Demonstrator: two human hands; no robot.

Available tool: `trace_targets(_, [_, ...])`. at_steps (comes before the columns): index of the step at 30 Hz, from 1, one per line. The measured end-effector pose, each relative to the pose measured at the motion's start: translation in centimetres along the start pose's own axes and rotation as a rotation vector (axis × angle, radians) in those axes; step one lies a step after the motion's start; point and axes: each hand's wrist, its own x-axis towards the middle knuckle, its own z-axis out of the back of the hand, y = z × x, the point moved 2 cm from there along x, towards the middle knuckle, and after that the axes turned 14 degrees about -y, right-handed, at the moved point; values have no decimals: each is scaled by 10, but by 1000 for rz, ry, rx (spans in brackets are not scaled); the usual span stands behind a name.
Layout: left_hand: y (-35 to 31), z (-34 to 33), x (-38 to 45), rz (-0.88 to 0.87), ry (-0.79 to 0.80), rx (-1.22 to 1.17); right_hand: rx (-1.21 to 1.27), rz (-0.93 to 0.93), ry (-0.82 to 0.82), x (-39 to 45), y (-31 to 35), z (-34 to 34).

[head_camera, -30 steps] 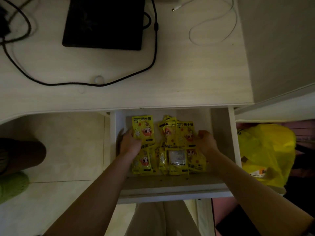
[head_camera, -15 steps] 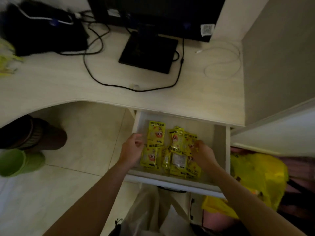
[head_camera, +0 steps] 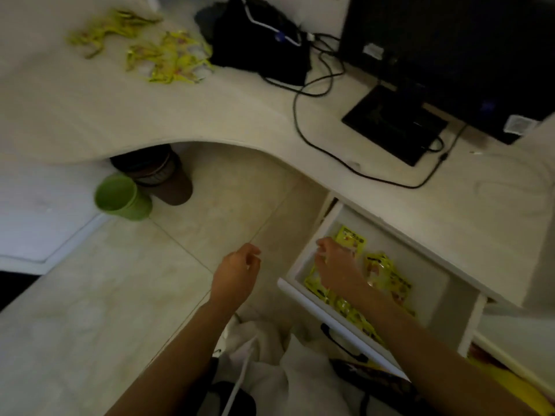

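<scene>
**A:** Where are the yellow packets [head_camera: 387, 274] lying?

**B:** They are lying in a loose heap inside the open drawer [head_camera: 426, 283], overlapping one another and crowding its left and front parts. One is sticking out just beyond the fingertips, toward the back.

**A:** What is the right hand [head_camera: 336, 265] doing?

**B:** It is reaching into the drawer from the front and resting on the left end of the heap, with its fingers bending down onto a packet. The picture is blurring there, so I cannot tell whether its grip is closing on that packet or only touching it.

**A:** And the left hand [head_camera: 235, 274]?

**B:** It is hanging outside the drawer, near its left wall, above the floor [head_camera: 120, 295]. Its grip is holding nothing, and the fingers are curling loosely.

**A:** What is lying around the drawer?

**B:** The drawer is sticking out from under the pale desk [head_camera: 210, 115], and a dark handle [head_camera: 342, 343] is showing on its front. A white cloth [head_camera: 285, 370] is bunching up below both forearms.

**A:** What is sitting on the desk?

**B:** A monitor [head_camera: 450, 49] is standing at the back right on a flat black base [head_camera: 395, 124]. A black cable [head_camera: 300, 121] is trailing across the top, and a black bag [head_camera: 258, 46] is sitting to the monitor's left. Crumpled yellow wrappers [head_camera: 168, 58] are lying farther left, well apart from the drawer.

**A:** Is anything standing underneath?

**B:** A green cup [head_camera: 121, 198] and a brown bin [head_camera: 162, 175] are standing close together on the floor under the desk's curve.
</scene>
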Motion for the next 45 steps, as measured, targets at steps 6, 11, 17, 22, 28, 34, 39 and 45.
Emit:
trace_targets(6, [69, 45, 1, 24, -28, 159, -31, 129, 100, 7, 76, -56])
trace_targets(11, [128, 95, 24, 64, -94, 180, -59, 206, 138, 16, 149, -104])
trace_targets(17, [188, 152, 73, 86, -142, 192, -103, 268, 121, 44, 224, -139])
trace_targets(22, [216, 195, 137, 60, -154, 207, -127, 331, 69, 86, 283, -155])
trace_targets(28, [221, 234, 228, 38, -186, 190, -135, 396, 63, 149, 343, -163])
trace_targets(34, [219, 248, 316, 52, -223, 159, -129, 446, 49, 224, 399, -159])
trace_targets(39, [215, 250, 387, 57, -203, 133, -186, 473, 77, 291, 430, -149])
trace_targets(45, [212, 247, 464, 40, -118, 146, -216, 410, 72, 364, 449, -146])
